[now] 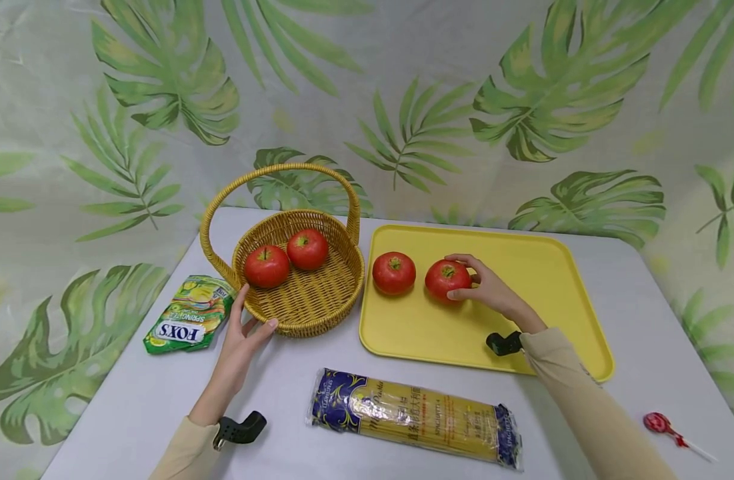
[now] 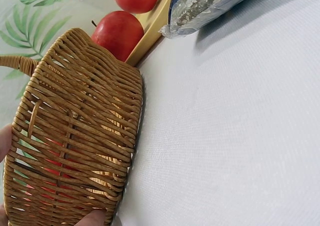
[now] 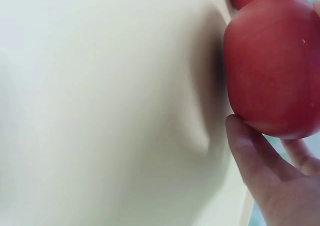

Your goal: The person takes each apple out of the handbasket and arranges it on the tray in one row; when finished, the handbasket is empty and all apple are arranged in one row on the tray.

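Observation:
My right hand grips a red apple between thumb and fingers over the yellow tray. In the right wrist view the fingers press the side of this apple; whether it touches the tray I cannot tell. A second apple sits on the tray to its left. My left hand holds the near-left side of a wicker basket, the thumb against its woven outer wall. Two apples, one beside the other, lie inside the basket under its tall handle.
Left of the basket lies a green FOX'S packet. A spaghetti pack stretches along the front of the white table. A red lollipop is at the front right. Leaf-print cloth hangs behind the table.

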The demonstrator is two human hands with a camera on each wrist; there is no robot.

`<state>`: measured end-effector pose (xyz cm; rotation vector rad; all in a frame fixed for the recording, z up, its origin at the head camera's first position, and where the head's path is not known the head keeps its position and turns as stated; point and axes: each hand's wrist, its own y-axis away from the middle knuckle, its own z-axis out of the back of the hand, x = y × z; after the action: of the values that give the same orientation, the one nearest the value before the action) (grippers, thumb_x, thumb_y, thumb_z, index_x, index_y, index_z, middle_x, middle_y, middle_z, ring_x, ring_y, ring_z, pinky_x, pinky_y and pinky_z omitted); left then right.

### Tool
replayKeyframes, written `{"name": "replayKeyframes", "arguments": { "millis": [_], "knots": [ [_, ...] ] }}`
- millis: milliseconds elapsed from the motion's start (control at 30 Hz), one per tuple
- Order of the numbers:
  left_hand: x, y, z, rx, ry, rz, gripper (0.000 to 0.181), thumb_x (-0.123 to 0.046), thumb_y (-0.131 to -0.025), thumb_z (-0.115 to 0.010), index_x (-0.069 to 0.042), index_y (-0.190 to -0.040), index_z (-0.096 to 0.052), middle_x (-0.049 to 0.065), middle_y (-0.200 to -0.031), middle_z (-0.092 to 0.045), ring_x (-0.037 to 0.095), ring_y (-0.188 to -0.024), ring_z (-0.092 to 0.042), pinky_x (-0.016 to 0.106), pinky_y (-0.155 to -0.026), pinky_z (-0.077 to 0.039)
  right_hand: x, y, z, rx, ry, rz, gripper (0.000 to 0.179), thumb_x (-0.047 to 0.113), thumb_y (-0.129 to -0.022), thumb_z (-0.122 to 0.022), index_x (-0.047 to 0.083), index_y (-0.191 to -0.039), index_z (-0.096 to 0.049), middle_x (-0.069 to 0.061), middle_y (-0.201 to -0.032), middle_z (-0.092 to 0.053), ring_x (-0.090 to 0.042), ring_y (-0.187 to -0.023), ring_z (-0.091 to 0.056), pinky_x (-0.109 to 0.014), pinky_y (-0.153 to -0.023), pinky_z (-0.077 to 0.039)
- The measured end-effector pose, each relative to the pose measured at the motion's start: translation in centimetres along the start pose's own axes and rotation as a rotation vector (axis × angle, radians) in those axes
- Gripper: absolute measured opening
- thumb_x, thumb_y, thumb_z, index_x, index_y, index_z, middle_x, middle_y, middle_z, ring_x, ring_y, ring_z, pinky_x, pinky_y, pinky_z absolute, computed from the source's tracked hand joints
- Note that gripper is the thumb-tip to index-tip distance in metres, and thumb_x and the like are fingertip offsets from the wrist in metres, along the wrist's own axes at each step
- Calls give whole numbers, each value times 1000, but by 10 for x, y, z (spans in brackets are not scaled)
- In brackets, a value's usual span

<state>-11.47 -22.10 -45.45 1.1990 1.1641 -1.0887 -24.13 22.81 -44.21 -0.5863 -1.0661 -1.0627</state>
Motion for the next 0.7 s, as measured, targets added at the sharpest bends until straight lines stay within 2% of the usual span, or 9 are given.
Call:
{"name": "replayKeyframes", "arguments": {
  "millis": [333,467,567,700],
  "knots": [
    [0,0,0,-5,-1,-3,84,-12,-95,-60,-32,-154,-5,-3,-157,5,35,-138,-17,17,-91,-40,0,0,-1,23,3,-11,73,15,-86,-72,8,-145,-29,-20,-142,-33,-41,-126,-35,-54,-101,-35],
    [0,0,0,-7,0,0,84,-12,-95,-60,-31,-154,-5,-3,-157,5,35,-138,-17,32,-102,-36,-1,-1,-1,40,17,-5,74,15,-85,-72,8,-144,-27,-20,-142,-31,-41,-128,-31,-55,-102,-34],
    [0,0,0,-8,0,-3,84,-12,-95,-60,-29,-155,-4,-3,-157,5,36,-138,-17,46,-107,-30,4,-3,-2,34,49,32,73,14,-85,-71,5,-144,-29,-21,-143,-30,-41,-128,-30,-56,-101,-33],
    [0,0,-1,-6,1,-4,84,-12,-95,-60,-28,-155,-3,-3,-157,6,35,-138,-16,49,-107,-28,18,-6,-4,-31,110,142,64,14,-86,-72,2,-139,-40,-19,-140,-36,-39,-125,-33,-57,-104,-27]
  ]
}}
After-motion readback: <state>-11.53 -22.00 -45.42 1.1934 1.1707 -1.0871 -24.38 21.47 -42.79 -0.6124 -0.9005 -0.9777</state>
